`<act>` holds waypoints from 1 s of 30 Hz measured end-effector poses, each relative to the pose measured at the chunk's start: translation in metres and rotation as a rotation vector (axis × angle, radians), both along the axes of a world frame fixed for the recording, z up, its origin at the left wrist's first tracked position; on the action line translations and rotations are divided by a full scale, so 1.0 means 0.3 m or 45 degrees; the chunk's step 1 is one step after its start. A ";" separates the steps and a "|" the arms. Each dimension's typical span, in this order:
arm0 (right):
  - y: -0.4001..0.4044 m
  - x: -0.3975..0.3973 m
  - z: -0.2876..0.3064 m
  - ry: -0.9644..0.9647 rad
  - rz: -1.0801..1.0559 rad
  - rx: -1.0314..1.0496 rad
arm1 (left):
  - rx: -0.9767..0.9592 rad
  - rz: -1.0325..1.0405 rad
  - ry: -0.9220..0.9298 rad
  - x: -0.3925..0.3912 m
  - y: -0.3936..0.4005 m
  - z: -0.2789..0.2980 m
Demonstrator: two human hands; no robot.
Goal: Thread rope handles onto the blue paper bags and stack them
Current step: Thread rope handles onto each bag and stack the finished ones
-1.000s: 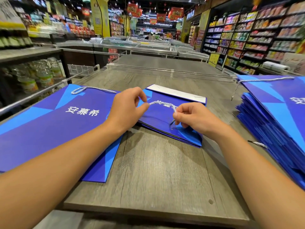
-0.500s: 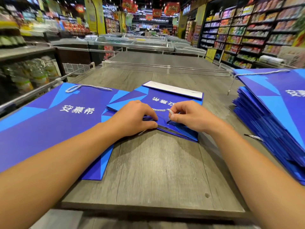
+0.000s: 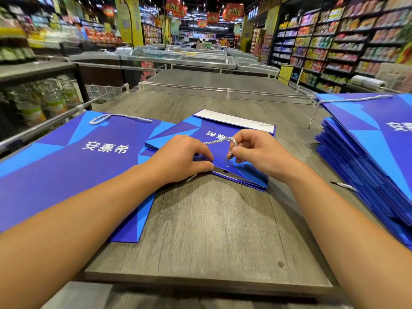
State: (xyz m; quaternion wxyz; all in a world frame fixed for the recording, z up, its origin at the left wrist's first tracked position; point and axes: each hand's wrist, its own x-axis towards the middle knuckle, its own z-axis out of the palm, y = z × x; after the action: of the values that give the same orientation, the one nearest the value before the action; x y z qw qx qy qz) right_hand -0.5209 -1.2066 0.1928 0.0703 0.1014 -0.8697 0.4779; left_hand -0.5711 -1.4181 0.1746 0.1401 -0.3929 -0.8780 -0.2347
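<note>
A flat blue paper bag [image 3: 223,132] lies in the middle of the grey wooden table [image 3: 211,230], its white bottom flap pointing away from me. My left hand [image 3: 185,157] pinches the bag's near top edge, fingers curled over it. My right hand [image 3: 256,150] pinches a white-and-blue twisted rope [image 3: 217,141] near its dark tip, just above that edge; the rope runs left toward my left hand. A finished bag [image 3: 73,157] with its rope handle lies flat at the left. A tall stack of blue bags [image 3: 367,157] stands at the right.
A loose rope end [image 3: 344,186] pokes out from the right stack. A clear plastic rail [image 3: 223,92] borders the table's far edge. Store shelves [image 3: 345,41] line the right, bottles [image 3: 44,99] sit on the left, freezers stand behind.
My right hand has lifted the rope's tip off the bag edge and turned it downward. My left hand stays pinched on the bag's edge.
</note>
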 end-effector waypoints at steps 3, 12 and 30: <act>-0.006 -0.002 -0.006 -0.007 -0.028 0.082 | 0.008 0.001 0.000 0.001 0.001 0.002; -0.004 0.002 0.002 0.028 -0.044 0.212 | 0.035 -0.002 -0.055 -0.003 0.000 0.003; -0.020 -0.007 0.000 0.109 -0.098 0.454 | 0.069 0.015 -0.087 0.002 0.007 0.000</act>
State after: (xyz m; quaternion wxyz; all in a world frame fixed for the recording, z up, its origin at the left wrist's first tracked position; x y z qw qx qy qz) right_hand -0.5230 -1.2127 0.1927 0.1067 0.0991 -0.9400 0.3084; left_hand -0.5704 -1.4160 0.1746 0.1221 -0.3756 -0.8779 -0.2707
